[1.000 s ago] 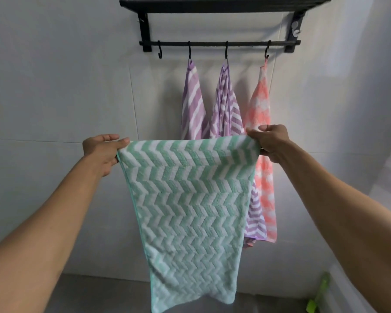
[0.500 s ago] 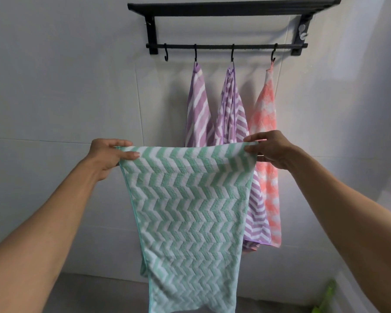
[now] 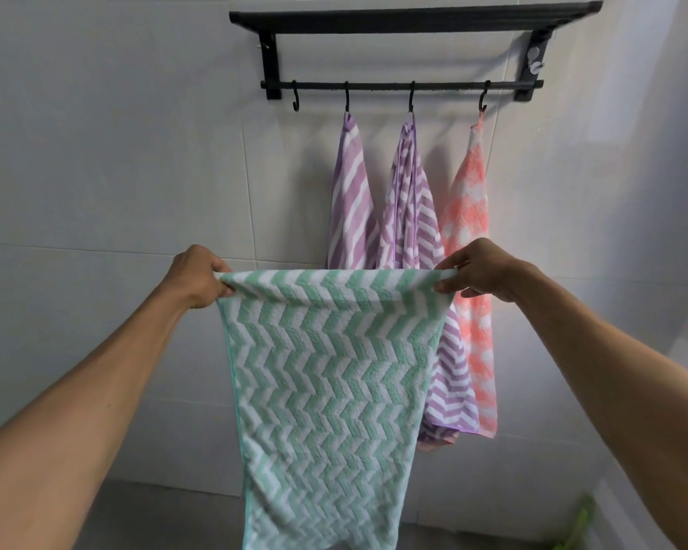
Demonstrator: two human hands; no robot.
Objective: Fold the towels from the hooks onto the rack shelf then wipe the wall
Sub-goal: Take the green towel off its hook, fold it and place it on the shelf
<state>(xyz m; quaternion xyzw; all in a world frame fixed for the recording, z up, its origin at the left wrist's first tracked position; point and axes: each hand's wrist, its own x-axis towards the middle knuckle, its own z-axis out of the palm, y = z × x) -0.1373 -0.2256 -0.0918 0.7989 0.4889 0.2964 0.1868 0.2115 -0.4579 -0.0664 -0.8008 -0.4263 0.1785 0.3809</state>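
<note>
Green towel [image 3: 326, 391] top edge pinched in both hands' fingers [image 3: 226, 289].

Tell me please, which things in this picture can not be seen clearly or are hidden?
1. Top of the rack shelf: the head view looks up from below, so whatever may lie on it is hidden.
2. Lower parts of the purple towels and the pink towel: partly covered by the green towel and the right hand.
3. Green towel's bottom end: cut off by the lower edge.
4. Green object at bottom right: blurred, cut off.
</note>
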